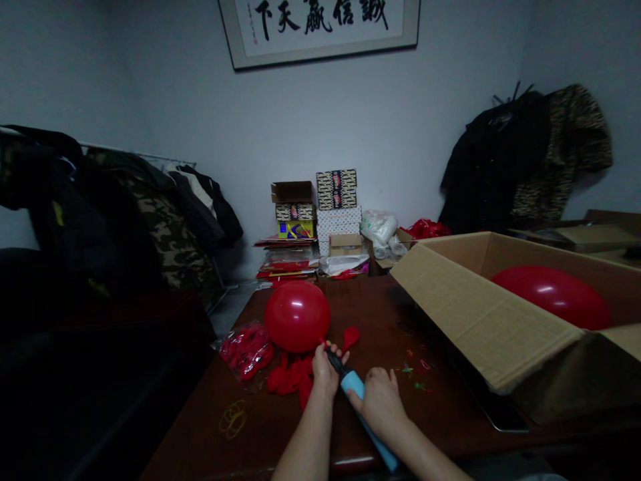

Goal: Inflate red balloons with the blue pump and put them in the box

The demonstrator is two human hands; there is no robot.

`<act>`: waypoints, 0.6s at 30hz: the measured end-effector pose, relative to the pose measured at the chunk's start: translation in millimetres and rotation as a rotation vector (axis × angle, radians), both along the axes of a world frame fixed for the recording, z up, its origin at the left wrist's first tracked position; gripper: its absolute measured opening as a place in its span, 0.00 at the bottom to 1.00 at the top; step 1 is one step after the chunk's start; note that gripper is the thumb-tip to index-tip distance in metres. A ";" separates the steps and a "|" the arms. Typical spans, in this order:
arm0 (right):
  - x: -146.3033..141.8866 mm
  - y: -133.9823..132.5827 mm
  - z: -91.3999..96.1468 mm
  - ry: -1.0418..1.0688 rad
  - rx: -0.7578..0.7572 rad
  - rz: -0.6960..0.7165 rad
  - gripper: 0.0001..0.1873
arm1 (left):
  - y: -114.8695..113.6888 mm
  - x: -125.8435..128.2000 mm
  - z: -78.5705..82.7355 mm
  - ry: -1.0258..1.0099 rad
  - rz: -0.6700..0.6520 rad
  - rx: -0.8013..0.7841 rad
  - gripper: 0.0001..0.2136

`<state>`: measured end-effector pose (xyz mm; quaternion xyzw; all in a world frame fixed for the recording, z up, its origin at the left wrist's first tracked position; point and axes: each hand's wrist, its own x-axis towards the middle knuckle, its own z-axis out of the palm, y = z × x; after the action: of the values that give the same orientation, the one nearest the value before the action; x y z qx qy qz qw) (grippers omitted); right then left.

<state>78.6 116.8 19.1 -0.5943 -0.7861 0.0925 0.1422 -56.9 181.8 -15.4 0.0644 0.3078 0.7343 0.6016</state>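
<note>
An inflated red balloon (297, 315) sits on the nozzle of a light blue hand pump (353, 383) above the dark wooden table (280, 427). My left hand (324, 369) is closed around the balloon's neck and the black nozzle. My right hand (380, 403) is wrapped round the blue pump body. Flat red balloons (290, 375) lie in a loose pile just left of my left hand.
A clear bag of red balloons (246, 349) and yellow rubber bands (233, 419) lie at the left. A large open cardboard box (481, 314) holding another inflated red balloon (551, 294) stands at the right. Stacked boxes (336, 207) line the far wall; coats hang on both sides.
</note>
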 end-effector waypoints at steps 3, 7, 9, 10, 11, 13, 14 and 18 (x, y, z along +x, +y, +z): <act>1.0 -0.6 -1.1 0.004 -0.002 0.015 0.25 | 3.2 1.4 -5.0 0.047 0.054 -0.046 0.06; 1.2 -3.2 3.6 -0.001 -0.014 0.031 0.25 | 7.5 0.3 -8.5 0.085 0.088 -0.124 0.08; 4.4 -8.7 7.7 -0.007 -0.013 0.040 0.25 | 9.9 -2.9 -7.4 0.104 0.107 -0.156 0.09; 7.7 -13.0 9.3 -0.007 -0.013 0.046 0.25 | 11.1 -5.5 -6.2 0.111 0.119 -0.169 0.09; 12.4 -18.1 10.3 -0.006 -0.018 0.053 0.25 | 12.4 -8.8 -4.8 0.116 0.130 -0.177 0.10; 26.0 -30.3 10.2 0.002 -0.043 0.073 0.24 | 14.6 -16.2 -1.8 0.122 0.145 -0.189 0.10; 34.3 -36.7 9.2 -0.002 -0.077 0.086 0.25 | 15.5 -19.8 -0.5 0.125 0.147 -0.193 0.10; 68.1 -57.7 4.6 -0.052 -0.205 0.171 0.27 | 17.2 -25.1 -0.7 0.111 0.124 -0.189 0.10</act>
<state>146.7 59.1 23.7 -0.5388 -0.8237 0.1688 0.0519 -82.0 198.9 -16.1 0.0289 0.4119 0.7329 0.5406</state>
